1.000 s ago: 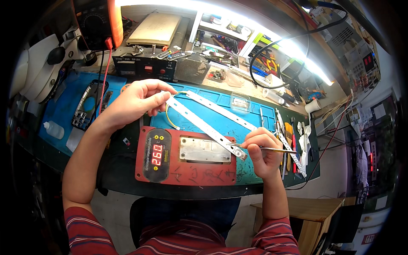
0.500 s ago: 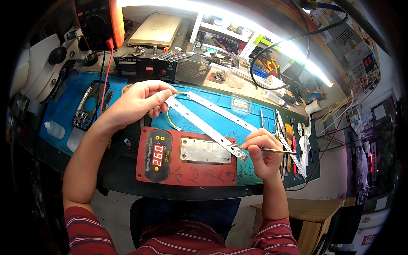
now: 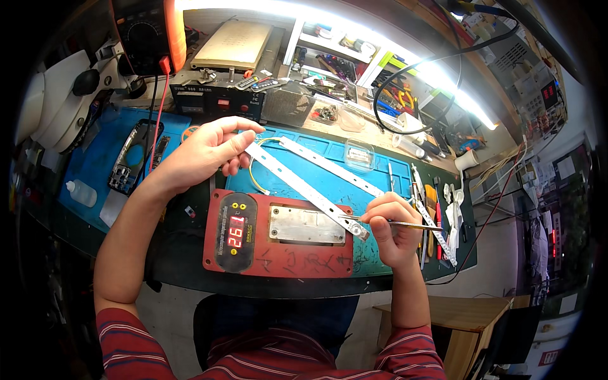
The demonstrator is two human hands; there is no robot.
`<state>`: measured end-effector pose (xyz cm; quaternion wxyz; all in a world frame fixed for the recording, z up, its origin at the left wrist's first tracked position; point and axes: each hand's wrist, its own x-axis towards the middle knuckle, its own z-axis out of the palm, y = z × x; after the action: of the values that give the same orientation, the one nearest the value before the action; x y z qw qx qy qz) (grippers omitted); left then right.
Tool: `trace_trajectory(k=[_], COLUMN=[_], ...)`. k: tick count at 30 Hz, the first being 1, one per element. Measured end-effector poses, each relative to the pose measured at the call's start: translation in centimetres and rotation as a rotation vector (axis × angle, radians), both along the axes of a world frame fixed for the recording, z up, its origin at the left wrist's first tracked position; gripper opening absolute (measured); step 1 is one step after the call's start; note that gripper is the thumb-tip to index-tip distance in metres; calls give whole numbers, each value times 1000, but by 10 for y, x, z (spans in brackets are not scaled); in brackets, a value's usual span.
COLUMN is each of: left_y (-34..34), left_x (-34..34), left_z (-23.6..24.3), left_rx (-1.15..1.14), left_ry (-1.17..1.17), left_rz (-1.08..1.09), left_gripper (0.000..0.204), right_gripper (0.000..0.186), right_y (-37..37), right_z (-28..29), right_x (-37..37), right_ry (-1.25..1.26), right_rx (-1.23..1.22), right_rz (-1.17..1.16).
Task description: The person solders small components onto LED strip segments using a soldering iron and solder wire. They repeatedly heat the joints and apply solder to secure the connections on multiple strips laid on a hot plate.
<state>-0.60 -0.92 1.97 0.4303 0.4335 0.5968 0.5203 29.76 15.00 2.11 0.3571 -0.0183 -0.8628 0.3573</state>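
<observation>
Between thumb and fingers, my left hand (image 3: 208,153) pinches the upper end of a white LED strip (image 3: 294,182). The strip slants down to the right over a red-framed heating plate (image 3: 308,261), whose metal block (image 3: 294,225) lies beneath its lower half. My right hand (image 3: 394,229) is closed on metal tweezers (image 3: 415,225), their tips at the strip's lower end. Whether the tips touch the strip is hard to tell. Behind lies a second white strip (image 3: 329,166), partly hidden by my right hand. A thin yellowish wire (image 3: 252,176) loops near the strips' upper ends.
A blue work mat (image 3: 240,183) covers the bench. At left are an opened phone-like device (image 3: 126,158) and a small white bottle (image 3: 81,193). A small clear box (image 3: 359,155) sits behind the strips. Brushes and hand tools (image 3: 432,206) lie at right. A multimeter (image 3: 142,38) hangs upper left.
The lit digits on the heating plate's display have changed. Both hands, the strip and the tweezers stay almost exactly where they were.
</observation>
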Motion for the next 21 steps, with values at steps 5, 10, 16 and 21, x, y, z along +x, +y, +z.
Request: trace_trajectory(k=[5,10,16,21], left_y=[0,0,0,0], left_x=[0,1,3,2], left_z=[0,1,3,4], left_rx=[-4,-4,-14,-18], left_ry=[16,24,28,38], left_rz=[1,-1,0,-3], left_gripper=[38,39,39,38], right_gripper=[19,19,18,18], right_y=[0,-1,0,0], right_z=[0,1,0,0], right_x=[0,0,0,0], right_ry=[-5,-11,-7,-6], right_rx=[6,1,1,1], right_rz=[-9,-12,-11,-11])
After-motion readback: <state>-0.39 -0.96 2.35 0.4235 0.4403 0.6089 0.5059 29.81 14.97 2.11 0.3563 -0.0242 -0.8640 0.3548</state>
